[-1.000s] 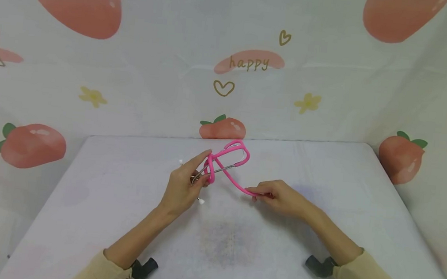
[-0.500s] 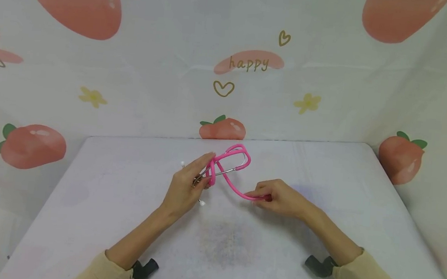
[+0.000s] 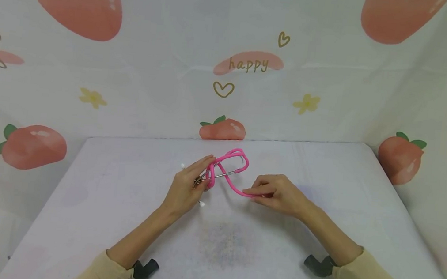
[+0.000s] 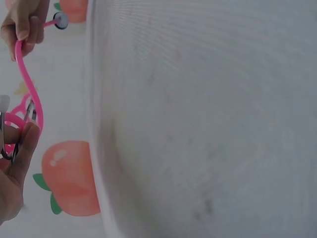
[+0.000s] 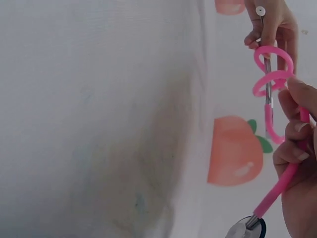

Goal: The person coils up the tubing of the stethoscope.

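A pink stethoscope (image 3: 240, 170) is held up over the table between both hands. My left hand (image 3: 183, 187) grips its metal ear tubes, with a turn of pink tubing wrapped round them beside the fingers. White ear tips (image 3: 202, 203) stick out on either side of that hand. Beyond it, the folded tubing forms a loop. My right hand (image 3: 278, 195) pinches the free length of tubing to the right. In the right wrist view the metal chest piece (image 5: 245, 229) hangs below that hand; the left wrist view shows the chest piece (image 4: 61, 21) too.
A white-covered table (image 3: 230, 246) lies under the hands, with a faint dark smudge in its middle. Behind it hangs a white cloth (image 3: 164, 85) printed with peaches. Black devices (image 3: 146, 269) sit at both wrists.
My left hand and the looped tubing have come down slightly. The right hand's fingers have loosened and shifted along the tubing, which they still hold.
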Tool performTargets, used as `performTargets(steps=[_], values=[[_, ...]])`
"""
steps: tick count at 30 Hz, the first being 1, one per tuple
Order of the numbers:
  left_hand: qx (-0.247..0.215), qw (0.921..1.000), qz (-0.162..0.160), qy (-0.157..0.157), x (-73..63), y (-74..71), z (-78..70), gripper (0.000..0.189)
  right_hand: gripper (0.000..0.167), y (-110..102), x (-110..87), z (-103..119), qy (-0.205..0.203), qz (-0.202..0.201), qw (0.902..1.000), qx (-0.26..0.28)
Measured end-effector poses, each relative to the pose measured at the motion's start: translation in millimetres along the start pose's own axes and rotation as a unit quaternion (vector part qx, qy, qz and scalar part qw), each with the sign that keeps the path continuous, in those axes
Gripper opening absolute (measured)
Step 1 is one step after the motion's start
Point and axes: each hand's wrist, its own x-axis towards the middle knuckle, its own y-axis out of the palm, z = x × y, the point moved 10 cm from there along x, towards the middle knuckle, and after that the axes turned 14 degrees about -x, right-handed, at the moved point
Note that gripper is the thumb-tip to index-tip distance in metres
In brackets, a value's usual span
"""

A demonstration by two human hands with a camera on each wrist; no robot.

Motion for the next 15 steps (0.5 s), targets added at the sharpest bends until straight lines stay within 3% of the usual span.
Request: performTargets(steps=[3,8,15], values=[[-0.001,1.0,0.0,0.003,-0.4,0.3,0.9,0.067,0.033,-2.3,2.4,2.9,-0.006,-0.009,0.9999,0.01],[-0.007,0.9999,-0.004,0.009,-1.1,0.1,0.5,0.059,0.027,-2.3,6.4,5.1,0.012,0.01,0.9997,0.02],[-0.035,0.9989,0.018,0.027,-4.0,3.2,-4.0,0.059,0.026,-4.5,9.0,8.7,0.014,0.018,0.9994,0.027]])
